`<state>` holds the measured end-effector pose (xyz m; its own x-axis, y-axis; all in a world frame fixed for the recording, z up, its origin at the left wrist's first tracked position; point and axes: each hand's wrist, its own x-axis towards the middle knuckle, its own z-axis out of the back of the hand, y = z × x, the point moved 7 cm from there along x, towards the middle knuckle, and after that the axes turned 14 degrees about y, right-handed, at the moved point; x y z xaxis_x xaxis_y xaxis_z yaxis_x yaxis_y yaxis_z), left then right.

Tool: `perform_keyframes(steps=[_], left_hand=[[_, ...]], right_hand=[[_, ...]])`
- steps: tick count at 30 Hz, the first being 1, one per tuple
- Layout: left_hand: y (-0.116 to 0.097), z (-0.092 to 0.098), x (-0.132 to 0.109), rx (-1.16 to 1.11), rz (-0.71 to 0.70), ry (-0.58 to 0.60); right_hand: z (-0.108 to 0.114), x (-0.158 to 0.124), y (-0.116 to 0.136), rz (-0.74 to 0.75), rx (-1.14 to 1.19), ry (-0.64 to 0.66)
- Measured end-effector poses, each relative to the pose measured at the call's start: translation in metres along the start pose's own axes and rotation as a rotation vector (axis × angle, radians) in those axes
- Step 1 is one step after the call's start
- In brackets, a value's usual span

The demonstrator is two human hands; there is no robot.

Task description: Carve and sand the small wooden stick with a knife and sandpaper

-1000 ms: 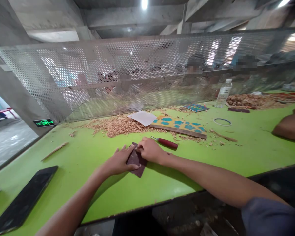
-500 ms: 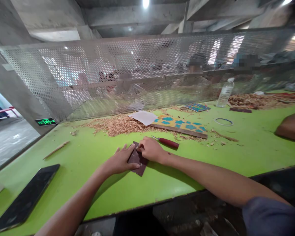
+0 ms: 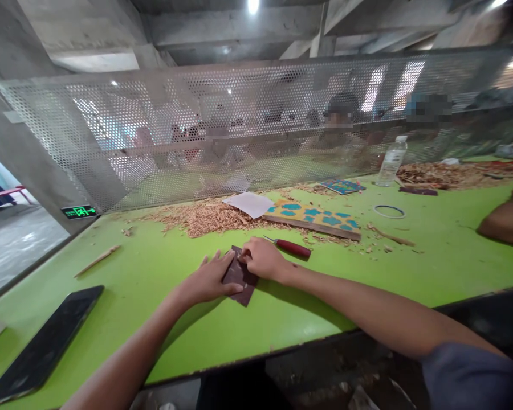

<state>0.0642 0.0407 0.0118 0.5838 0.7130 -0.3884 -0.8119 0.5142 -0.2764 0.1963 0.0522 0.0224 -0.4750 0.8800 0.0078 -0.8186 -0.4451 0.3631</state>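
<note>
A dark reddish-brown sheet that looks like sandpaper (image 3: 241, 291) lies flat on the green table. My left hand (image 3: 216, 276) rests on its left side with the fingers spread, thumb across the lower part. Over the sheet's upper right, my right hand (image 3: 263, 259) is closed in a pinch, fingertips down against the surface. Something small and pale may sit under those fingertips, but I cannot make it out. Just beyond my right hand lies a carving tool with a red handle (image 3: 294, 249), its thin metal blade pointing left.
Wood shavings (image 3: 209, 219) are heaped behind my hands, beside a white paper (image 3: 252, 204) and a yellow-and-blue painted board (image 3: 316, 217). A phone (image 3: 47, 341) and a wooden stick (image 3: 97, 261) lie left. Rightward are a tape ring (image 3: 389, 212), a bottle (image 3: 392, 162) and another person's arm (image 3: 507, 216).
</note>
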Motion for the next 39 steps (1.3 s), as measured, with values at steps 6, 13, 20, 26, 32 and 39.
perform_keyframes(steps=[6, 13, 20, 26, 32, 39], left_hand=[[0.0, -0.001, 0.001, -0.006, -0.003, -0.009], [0.001, -0.001, 0.001, -0.002, -0.003, 0.007], [-0.001, 0.0, 0.0, -0.002, 0.002, 0.017], [0.001, 0.0, 0.0, -0.005, 0.001, 0.015], [0.001, 0.0, 0.0, -0.01, 0.007, 0.011], [0.0, -0.001, -0.001, 0.003, 0.031, 0.024]], right_hand=[[-0.003, 0.0, 0.006, 0.066, 0.009, 0.032], [-0.006, 0.0, 0.008, 0.08, 0.015, 0.049], [-0.004, -0.001, 0.012, 0.113, 0.01, 0.068], [-0.004, -0.001, 0.011, 0.107, -0.006, 0.051], [-0.002, 0.001, 0.005, 0.035, -0.008, 0.03], [0.001, 0.002, 0.0, 0.013, -0.013, -0.004]])
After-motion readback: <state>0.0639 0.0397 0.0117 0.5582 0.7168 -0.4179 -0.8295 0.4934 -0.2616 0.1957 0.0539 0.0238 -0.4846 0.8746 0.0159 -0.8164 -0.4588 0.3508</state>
